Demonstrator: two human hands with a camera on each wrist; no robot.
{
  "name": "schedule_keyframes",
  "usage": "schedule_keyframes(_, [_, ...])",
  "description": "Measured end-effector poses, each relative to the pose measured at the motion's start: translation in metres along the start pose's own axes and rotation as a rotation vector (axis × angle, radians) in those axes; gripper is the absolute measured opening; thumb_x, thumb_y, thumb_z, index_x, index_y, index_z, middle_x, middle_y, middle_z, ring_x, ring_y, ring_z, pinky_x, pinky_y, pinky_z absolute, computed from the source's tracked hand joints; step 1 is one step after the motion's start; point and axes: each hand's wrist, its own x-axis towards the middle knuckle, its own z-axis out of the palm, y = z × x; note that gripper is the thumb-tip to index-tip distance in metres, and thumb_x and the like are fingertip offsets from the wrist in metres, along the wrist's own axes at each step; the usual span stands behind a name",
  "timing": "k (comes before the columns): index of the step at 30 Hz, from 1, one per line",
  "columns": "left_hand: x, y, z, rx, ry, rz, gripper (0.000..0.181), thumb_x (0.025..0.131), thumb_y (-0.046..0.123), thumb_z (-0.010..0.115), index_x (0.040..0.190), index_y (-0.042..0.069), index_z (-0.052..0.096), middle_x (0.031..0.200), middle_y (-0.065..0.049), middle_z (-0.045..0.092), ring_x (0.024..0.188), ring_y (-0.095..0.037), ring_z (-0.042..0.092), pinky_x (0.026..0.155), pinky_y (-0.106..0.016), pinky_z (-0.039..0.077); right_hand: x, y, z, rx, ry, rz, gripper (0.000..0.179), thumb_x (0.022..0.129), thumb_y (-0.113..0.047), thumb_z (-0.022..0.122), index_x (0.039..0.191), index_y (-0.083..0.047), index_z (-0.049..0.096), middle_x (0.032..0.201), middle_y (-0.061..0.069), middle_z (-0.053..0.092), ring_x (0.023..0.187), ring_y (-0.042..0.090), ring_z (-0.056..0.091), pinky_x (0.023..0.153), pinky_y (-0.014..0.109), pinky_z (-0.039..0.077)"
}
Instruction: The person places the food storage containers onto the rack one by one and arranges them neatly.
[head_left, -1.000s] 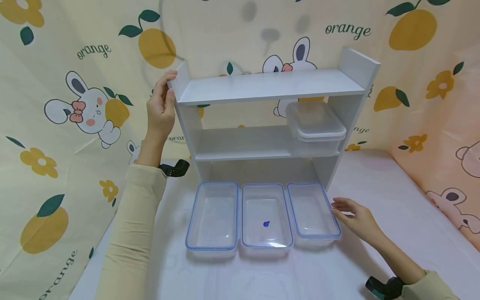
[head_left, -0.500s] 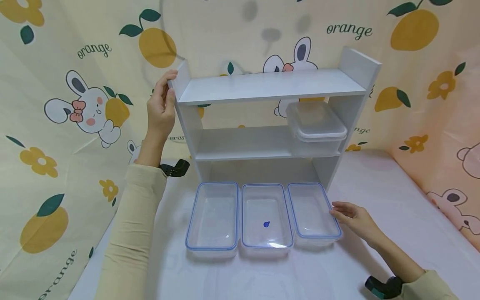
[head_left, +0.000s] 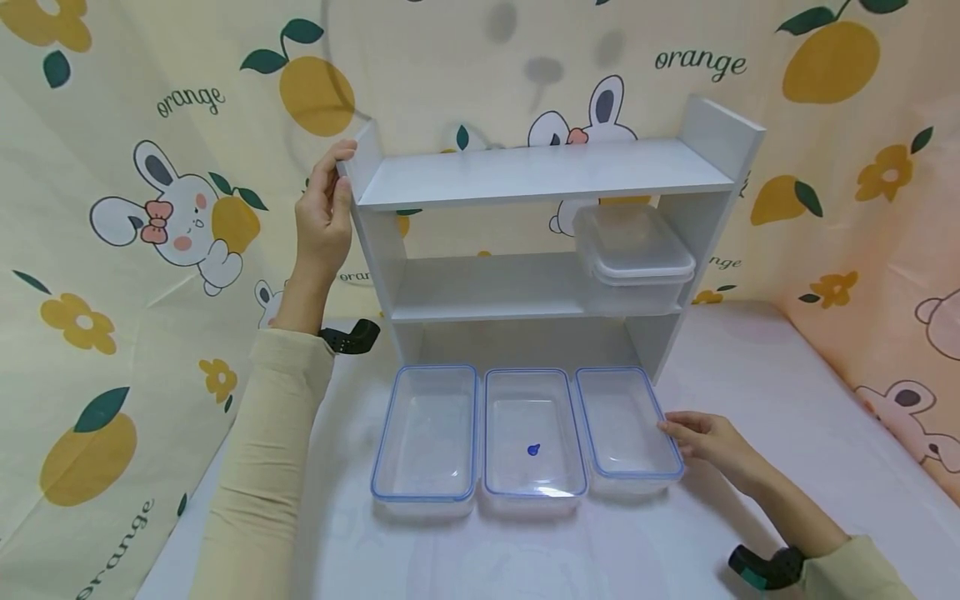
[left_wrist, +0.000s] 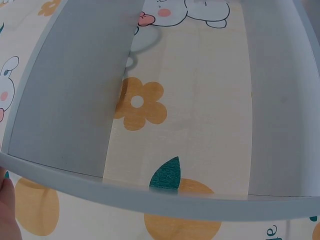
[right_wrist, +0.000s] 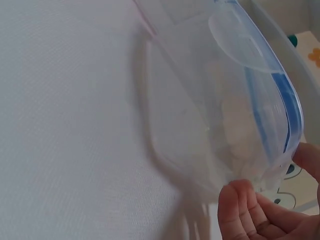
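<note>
Pinching the rightmost container (head_left: 624, 427) at its right rim, right-hand fingers (head_left: 678, 429) clamp it.

Staged tabletop set, not a lived-in room. Cartoon rabbit-and-orange cloth backdrop (head_left: 187, 208) encloses a covered table (head_left: 787, 417) from 9 to 3 o'clock.

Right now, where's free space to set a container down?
Free: the top shelf; the middle shelf left of the lidded container; the table right of the right hand. Crowded: the three open containers before the rack.
</note>
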Motion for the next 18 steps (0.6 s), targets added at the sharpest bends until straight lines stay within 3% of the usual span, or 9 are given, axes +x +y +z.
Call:
schedule_keyframes(4, [0.000,0.000,0.000,0.004,0.000,0.001,0.034,0.101,0.005,0.038,0.131,-0.008,0.048,0.143,-0.016,0.051,0.140,-0.018,0.043,0.121,-0.026,0.033,0.003,0.004,-0.002,0.078,-0.063,0.035,0.064,0.099,-0.033,0.050,0.134,0.019,0.039,0.092,-0.005,0.069,0.079,0.001,0.061,0.071,0.020,0.056])
schedule_keyframes(6, [0.000,0.000,0.000,0.007,0.002,0.000,0.034,0.101,0.005,0.038,0.131,-0.007,0.048,0.143,-0.016,0.051,0.140,-0.017,0.044,0.121,-0.026,0.033,0.005,0.005,-0.003,0.136,-0.086,0.055,0.062,0.099,-0.033,0.050,0.133,0.017,0.040,0.084,-0.012,0.066,0.077,0.001,0.061,0.071,0.020,0.057])
schedule_keyframes(10, [0.001,0.001,0.000,0.009,0.001,0.000,0.034,0.101,0.005,0.038,0.131,-0.007,0.048,0.143,-0.016,0.051,0.140,-0.017,0.044,0.121,-0.026,0.033,0.007,0.009,-0.006,0.246,-0.131,0.082,0.052,0.098,-0.032,0.050,0.128,0.011,0.048,0.078,-0.016,0.063,0.076,0.000,0.061,0.074,0.019,0.057])
schedule_keyframes(15, [0.000,0.001,0.000,0.000,-0.006,0.006,0.034,0.101,0.004,0.038,0.131,-0.008,0.047,0.143,-0.017,0.050,0.141,-0.018,0.043,0.121,-0.026,0.032,0.010,0.013,-0.006,0.338,-0.192,0.095,0.051,0.098,-0.032,0.050,0.130,0.008,0.046,0.085,-0.017,0.065,0.081,-0.001,0.061,0.077,0.018,0.057])
schedule_keyframes(18, [0.000,0.001,0.000,0.001,-0.005,0.009,0.034,0.101,0.004,0.038,0.131,-0.009,0.047,0.143,-0.018,0.050,0.141,-0.019,0.043,0.121,-0.026,0.032,0.013,0.016,-0.006,0.398,-0.234,0.095,0.036,0.098,-0.031,0.049,0.120,-0.003,0.055,0.085,-0.017,0.066,0.081,-0.001,0.061,0.078,0.018,0.056])
